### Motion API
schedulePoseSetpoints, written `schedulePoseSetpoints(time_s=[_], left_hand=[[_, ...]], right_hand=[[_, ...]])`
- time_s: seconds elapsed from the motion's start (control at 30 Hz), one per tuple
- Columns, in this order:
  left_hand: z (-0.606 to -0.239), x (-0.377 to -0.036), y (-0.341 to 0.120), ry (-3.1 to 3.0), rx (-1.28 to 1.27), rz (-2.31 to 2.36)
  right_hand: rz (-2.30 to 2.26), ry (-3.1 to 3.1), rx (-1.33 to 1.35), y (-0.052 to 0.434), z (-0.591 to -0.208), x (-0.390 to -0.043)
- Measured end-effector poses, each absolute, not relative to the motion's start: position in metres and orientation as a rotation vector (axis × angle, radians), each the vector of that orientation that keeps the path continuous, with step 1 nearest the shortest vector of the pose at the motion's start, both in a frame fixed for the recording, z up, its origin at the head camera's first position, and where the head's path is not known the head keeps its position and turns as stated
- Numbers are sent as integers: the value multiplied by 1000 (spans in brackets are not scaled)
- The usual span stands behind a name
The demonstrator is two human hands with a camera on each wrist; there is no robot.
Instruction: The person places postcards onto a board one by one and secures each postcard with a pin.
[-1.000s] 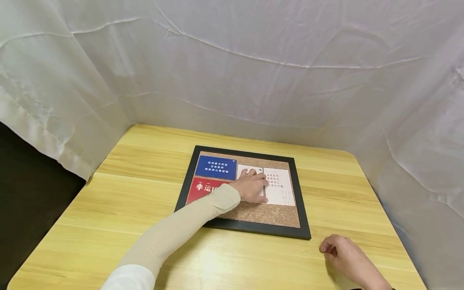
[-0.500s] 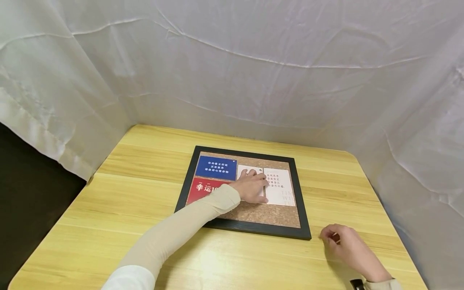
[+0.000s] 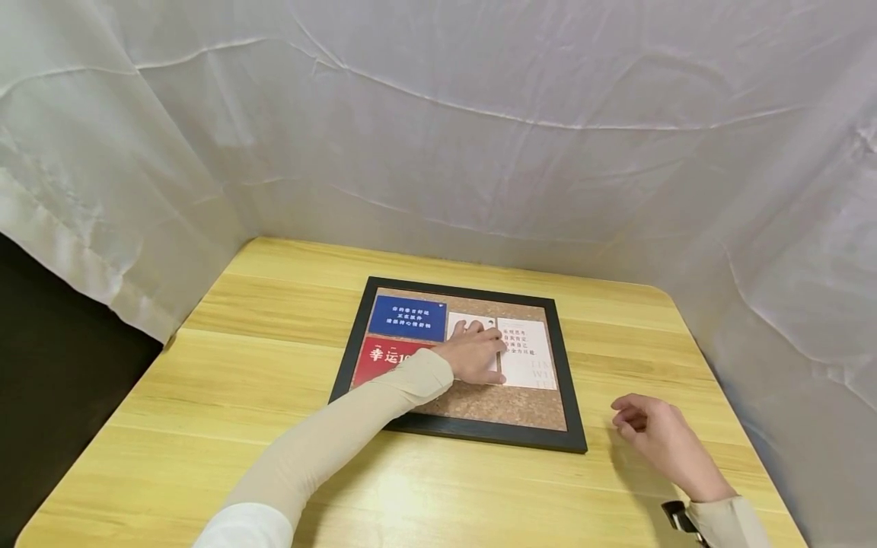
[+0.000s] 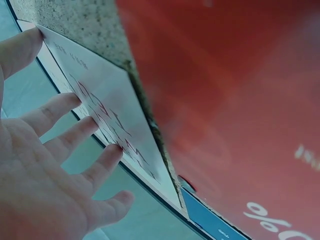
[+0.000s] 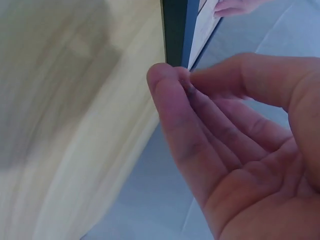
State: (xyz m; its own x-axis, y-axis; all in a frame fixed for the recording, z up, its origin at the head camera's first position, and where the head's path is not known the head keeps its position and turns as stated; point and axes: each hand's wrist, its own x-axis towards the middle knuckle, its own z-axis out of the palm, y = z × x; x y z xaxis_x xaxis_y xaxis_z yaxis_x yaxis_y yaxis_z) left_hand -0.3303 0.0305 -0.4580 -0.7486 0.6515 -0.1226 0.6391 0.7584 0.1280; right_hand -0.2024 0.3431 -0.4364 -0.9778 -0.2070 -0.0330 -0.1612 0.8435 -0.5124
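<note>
My left hand (image 3: 473, 354) lies spread over the corkboard (image 3: 521, 407), which has a black frame (image 3: 479, 430). Its fingertips touch a white card (image 4: 100, 90) with red-brown writing, and the hand partly covers that card. To its right lies another white card (image 3: 527, 358) with printed lines. A blue card (image 3: 409, 317) and a red card (image 3: 384, 358) occupy the left side, the red one partly behind my forearm. My right hand (image 3: 658, 438) hovers right of the frame, fingers bent. In the right wrist view its thumb tip (image 5: 197, 82) nears the fingertips (image 5: 162, 75); whether something small sits between them is unclear.
The board lies on a light wooden table (image 3: 226, 365). Pale cloth (image 3: 438, 152) hangs behind and at both sides. A dark area (image 3: 62, 373) lies beyond the table's left edge. My right wrist wears a black strap (image 3: 678, 517).
My right hand has moved up and away from the table's near edge, along the frame's right side. Its wrist and sleeve now show. The left hand stays on the card.
</note>
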Motion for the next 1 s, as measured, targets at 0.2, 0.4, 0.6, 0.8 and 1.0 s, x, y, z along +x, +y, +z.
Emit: schedulePoseSetpoints(time_s=[0.2,0.4,0.6,0.8,1.0], left_hand=[[-458,-330,30,2785,1036,115],[-458,-330,31,2779,1032,135],[-457,-329,30,2775,1031,143],[-455,-329,29,2770,1037,151],[-456,-330,30,2760,1034,155]], right_hand=[[-866,2958,-345,343,-433,-211],[-903,2973,-354,341,-431,-220],[-830,3060,-342,341,-429,-227],[-846,3090,-335,340,-428,-234],[-820,3139,-354,336,-429,-240]])
